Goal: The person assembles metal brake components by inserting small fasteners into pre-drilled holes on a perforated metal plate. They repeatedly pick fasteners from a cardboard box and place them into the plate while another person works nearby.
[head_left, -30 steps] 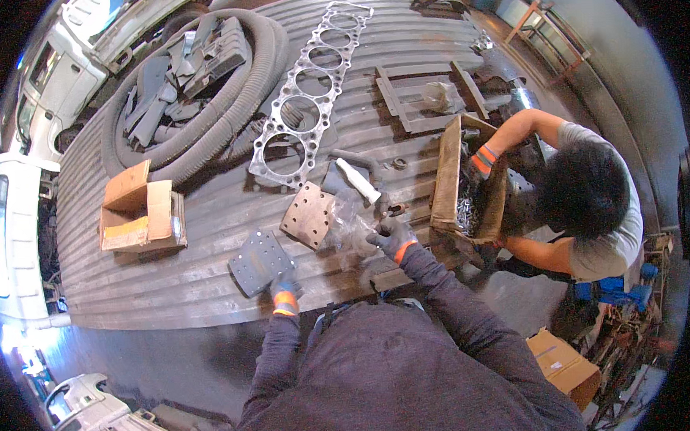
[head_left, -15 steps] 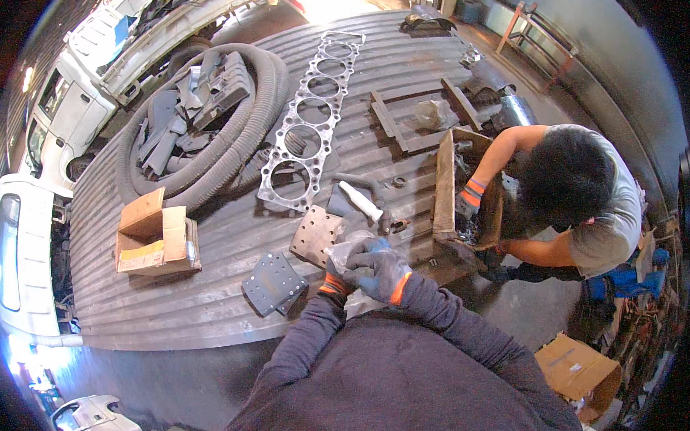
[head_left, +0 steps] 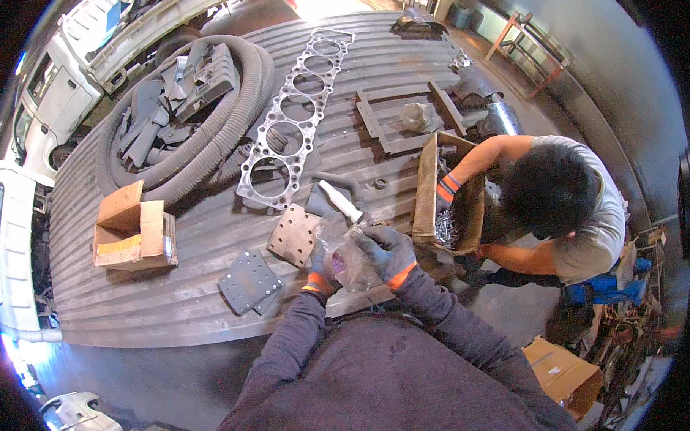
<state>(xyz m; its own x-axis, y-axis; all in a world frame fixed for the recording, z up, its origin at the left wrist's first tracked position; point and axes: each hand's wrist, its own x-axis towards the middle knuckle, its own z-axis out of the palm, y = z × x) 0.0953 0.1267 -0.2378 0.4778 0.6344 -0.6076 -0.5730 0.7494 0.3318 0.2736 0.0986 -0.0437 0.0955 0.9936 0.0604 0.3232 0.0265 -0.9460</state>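
Both the left hand (head_left: pixel 319 268) and the right hand (head_left: pixel 389 252), gloved with orange cuffs, show in the head view, gripping a crumpled clear plastic bag (head_left: pixel 354 266) between them just above the near edge of the ridged table (head_left: pixel 135 302). The right hand pinches its upper right side and the left holds the opposite side, though its fingertips are partly hidden. Something purple shows through the plastic, but what it is cannot be told, nor whether the bag is open; with both hands on it, the handling looks unfinished. Already laid out on the table are a brown plate (head_left: pixel 291 237) with rows of dark holes, just beyond the left hand, and a grey plate (head_left: pixel 248 283) farther left, partly covering another piece. Both plates lie apart from the hands, and nothing visible joins one to the other. A white bottle (head_left: pixel 340 200) lies beyond the bag. On the right, a co-worker's gloved hand (head_left: pixel 444 197) reaches into a wooden box (head_left: pixel 423 197) of small metal pieces (head_left: pixel 446 227); that sorting, too, appears incomplete, as many pieces remain inside.
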